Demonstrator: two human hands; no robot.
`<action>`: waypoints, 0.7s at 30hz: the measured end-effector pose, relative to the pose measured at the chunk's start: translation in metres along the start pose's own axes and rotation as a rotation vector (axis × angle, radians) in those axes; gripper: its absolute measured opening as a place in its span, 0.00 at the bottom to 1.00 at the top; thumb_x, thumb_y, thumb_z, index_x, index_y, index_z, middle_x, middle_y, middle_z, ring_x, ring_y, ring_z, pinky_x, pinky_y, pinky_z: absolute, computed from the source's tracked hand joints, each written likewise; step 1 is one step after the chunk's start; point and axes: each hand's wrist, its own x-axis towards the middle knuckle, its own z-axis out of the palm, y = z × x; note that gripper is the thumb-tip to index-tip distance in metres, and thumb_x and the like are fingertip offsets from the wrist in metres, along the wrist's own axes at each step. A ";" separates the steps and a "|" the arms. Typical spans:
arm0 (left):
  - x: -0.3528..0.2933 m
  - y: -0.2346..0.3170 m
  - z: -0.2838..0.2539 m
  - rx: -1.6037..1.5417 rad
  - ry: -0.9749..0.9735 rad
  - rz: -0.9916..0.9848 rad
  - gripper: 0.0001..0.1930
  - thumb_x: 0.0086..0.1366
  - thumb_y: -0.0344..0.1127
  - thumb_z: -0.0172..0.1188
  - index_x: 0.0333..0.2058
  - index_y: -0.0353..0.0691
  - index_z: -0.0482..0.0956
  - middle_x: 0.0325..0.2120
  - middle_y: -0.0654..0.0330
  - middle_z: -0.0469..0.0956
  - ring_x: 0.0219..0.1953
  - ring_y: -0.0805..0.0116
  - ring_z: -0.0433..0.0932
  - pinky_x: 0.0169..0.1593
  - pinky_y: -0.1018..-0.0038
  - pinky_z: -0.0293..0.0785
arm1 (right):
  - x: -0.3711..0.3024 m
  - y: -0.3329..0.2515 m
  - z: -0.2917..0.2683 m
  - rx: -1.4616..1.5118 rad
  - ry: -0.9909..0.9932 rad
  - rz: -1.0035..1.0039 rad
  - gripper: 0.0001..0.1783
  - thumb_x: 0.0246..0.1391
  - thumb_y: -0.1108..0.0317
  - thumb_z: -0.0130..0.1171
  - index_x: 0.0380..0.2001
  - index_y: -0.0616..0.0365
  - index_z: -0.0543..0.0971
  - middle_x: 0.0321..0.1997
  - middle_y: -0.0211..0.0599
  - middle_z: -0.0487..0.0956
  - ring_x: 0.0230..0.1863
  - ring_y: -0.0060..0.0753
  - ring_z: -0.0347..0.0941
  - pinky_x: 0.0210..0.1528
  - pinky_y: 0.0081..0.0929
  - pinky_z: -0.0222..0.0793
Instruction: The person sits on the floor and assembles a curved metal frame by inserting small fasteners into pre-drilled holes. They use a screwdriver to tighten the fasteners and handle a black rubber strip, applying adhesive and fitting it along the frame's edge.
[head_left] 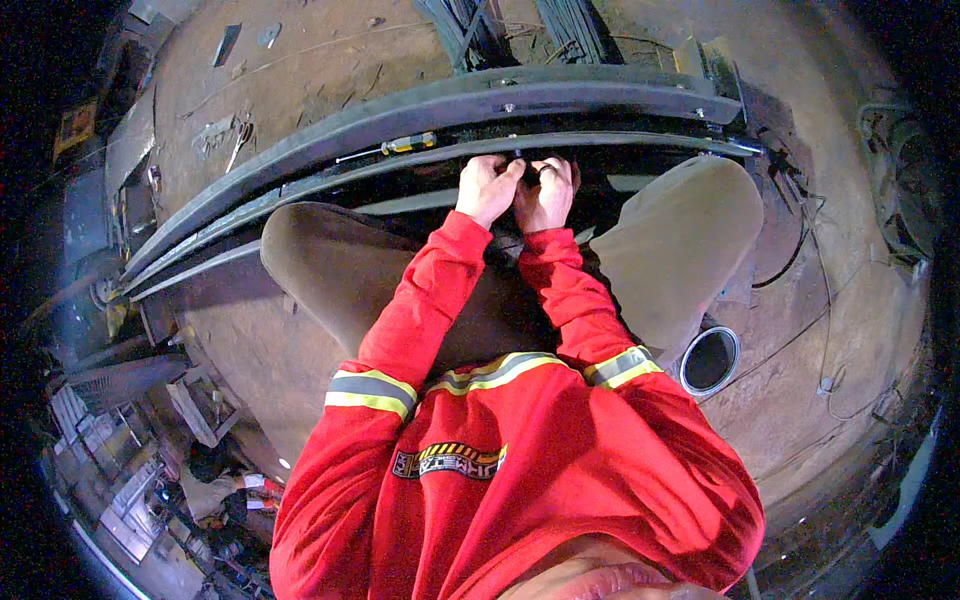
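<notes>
My left hand (pixel 487 189) and my right hand (pixel 547 194) are close together at the near edge of a long dark metal beam (pixel 620 97), which lies across in front of my knees. Both have their fingers bent in a pinch. A small dark piece shows between the fingertips, too small to name. Just left of my hands, a screwdriver (pixel 410 144) with a yellow and black handle rests along the beam, its shaft pointing left. Small bolts (pixel 509 108) stick out of the beam's far part.
Bundles of thin dark rods (pixel 468 35) lie beyond the beam. An open-ended round metal pipe (pixel 710 360) is by my right leg, with a cable (pixel 828 300) on the floor farther right. Scissor-like metal tool (pixel 240 142) and scraps lie far left; frames and clutter fill the lower left.
</notes>
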 end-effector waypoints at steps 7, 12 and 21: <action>-0.008 0.015 0.006 -0.123 0.177 -0.023 0.16 0.44 0.42 0.66 0.17 0.33 0.76 0.14 0.59 0.75 0.17 0.73 0.71 0.25 0.73 0.68 | -0.005 0.037 0.014 -0.034 -0.223 0.046 0.12 0.37 0.65 0.60 0.25 0.63 0.76 0.29 0.44 0.74 0.39 0.48 0.70 0.55 0.47 0.55; -0.014 0.032 0.003 -0.108 0.284 -0.083 0.17 0.39 0.41 0.68 0.13 0.34 0.72 0.12 0.61 0.73 0.15 0.73 0.69 0.23 0.73 0.67 | 0.003 0.006 -0.008 -0.198 -0.216 -0.017 0.14 0.42 0.64 0.56 0.30 0.63 0.78 0.38 0.50 0.76 0.47 0.50 0.68 0.58 0.42 0.55; -0.014 0.028 -0.002 -0.108 0.236 -0.047 0.17 0.42 0.43 0.67 0.19 0.33 0.78 0.17 0.53 0.77 0.20 0.65 0.76 0.30 0.70 0.72 | 0.010 -0.022 -0.021 -0.241 -0.255 0.158 0.14 0.44 0.68 0.53 0.36 0.62 0.76 0.39 0.47 0.75 0.44 0.50 0.69 0.52 0.39 0.61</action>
